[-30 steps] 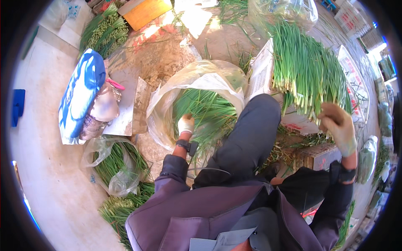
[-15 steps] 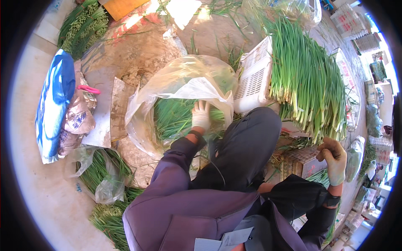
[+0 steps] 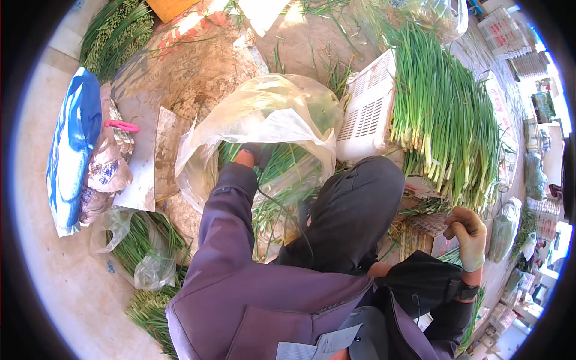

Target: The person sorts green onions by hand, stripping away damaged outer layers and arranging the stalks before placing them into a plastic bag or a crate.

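A clear plastic bag (image 3: 240,133) lies with its mouth toward me, long green leafy stalks (image 3: 282,161) inside it. My left forearm (image 3: 225,204) reaches into this mouth; the wrist shows, but the bag's rim hides the hand and fingers, so what they hold cannot be seen. At the right, my gloved right hand (image 3: 471,237) is raised by my knee, its fingers curled in with nothing visible in them. Just beyond it, a thick bundle of green stalks with pale ends (image 3: 444,120) lies across a white slotted crate (image 3: 369,102).
A blue-and-white bag (image 3: 75,150) and a patterned bundle with a pink loop (image 3: 108,174) stand at left. More greens (image 3: 144,240), partly in plastic, lie on the floor below them. Greens with buds (image 3: 117,39) are at the far left. My bent knee (image 3: 372,186) is beside the crate.
My left hand has moved left and deeper into the bag, going out of sight under its rim. My right hand has shifted slightly down and left, its fingers still curled.
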The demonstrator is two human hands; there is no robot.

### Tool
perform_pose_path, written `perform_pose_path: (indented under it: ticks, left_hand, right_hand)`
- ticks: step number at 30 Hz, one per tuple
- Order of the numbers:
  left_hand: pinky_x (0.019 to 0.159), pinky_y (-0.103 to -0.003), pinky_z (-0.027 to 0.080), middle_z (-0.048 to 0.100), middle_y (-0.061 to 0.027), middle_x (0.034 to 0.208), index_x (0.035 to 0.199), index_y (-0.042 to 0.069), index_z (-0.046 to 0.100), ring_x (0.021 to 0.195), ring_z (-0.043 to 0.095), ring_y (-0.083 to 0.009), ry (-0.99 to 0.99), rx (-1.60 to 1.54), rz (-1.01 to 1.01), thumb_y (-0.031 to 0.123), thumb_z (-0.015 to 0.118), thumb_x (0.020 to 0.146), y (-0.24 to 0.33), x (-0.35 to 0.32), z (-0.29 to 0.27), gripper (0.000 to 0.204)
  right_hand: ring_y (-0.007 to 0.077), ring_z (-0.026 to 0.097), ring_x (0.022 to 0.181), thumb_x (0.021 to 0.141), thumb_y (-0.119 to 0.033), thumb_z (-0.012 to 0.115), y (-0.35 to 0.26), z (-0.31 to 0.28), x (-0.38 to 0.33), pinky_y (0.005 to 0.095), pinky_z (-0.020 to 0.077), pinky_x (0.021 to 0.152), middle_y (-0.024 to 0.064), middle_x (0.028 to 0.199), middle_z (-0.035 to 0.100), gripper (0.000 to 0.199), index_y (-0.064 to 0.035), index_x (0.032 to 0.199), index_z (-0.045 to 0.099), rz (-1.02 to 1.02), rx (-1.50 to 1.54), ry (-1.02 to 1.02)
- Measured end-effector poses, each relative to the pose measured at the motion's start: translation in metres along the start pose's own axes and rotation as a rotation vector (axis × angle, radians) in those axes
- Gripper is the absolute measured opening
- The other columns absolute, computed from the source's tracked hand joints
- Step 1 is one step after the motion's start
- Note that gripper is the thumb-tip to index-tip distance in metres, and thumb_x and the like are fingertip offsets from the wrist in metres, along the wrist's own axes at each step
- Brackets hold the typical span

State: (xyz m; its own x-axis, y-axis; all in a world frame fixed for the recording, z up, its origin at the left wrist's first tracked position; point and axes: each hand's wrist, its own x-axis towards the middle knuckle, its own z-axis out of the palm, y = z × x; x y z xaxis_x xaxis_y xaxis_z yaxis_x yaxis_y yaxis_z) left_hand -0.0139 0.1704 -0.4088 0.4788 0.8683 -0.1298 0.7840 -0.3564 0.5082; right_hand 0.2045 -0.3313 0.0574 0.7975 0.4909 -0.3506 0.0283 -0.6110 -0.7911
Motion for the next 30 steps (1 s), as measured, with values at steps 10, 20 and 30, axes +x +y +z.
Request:
perform_pose_path:
  ticks: [10,20,30]
  left_hand:
    - [0.113,-0.053,0.037,0.061,-0.0179,0.141,0.133,0.016,0.067,0.132,0.055,-0.0357,-0.658,0.504,0.359,0.054,0.049,0.096,0.147,-0.064,0.085,0.056]
    - [0.105,-0.054,0.043,0.073,-0.0086,0.123,0.114,0.019,0.076,0.122,0.063,-0.0318,-0.163,0.595,0.353,0.058,0.06,0.087,0.124,-0.076,0.114,0.05]
    - [0.094,-0.043,0.053,0.075,-0.0125,0.112,0.113,0.015,0.076,0.104,0.07,-0.0311,0.183,0.274,0.668,0.039,0.056,0.095,0.049,-0.014,0.11,0.036]
  right_hand:
    - [0.0129,0.071,0.094,0.091,-0.008,0.069,-0.004,-0.005,-0.001,0.0303,0.0566,0.085,0.0091,0.106,0.077,0.03,0.0002,0.12,0.071,0.075,-0.15,0.021]
    - [0.0111,0.069,0.092,0.097,-0.002,0.066,0.009,-0.016,-0.013,0.0281,0.0566,0.085,0.0075,0.107,0.075,0.033,0.0033,0.129,0.064,0.026,0.052,-0.078]
    - [0.0099,0.07,0.091,0.094,-0.007,0.069,-0.016,-0.01,-0.01,0.0286,0.0572,0.083,0.0072,0.103,0.076,0.031,-0.0011,0.125,0.068,-0.175,-0.2,-0.142]
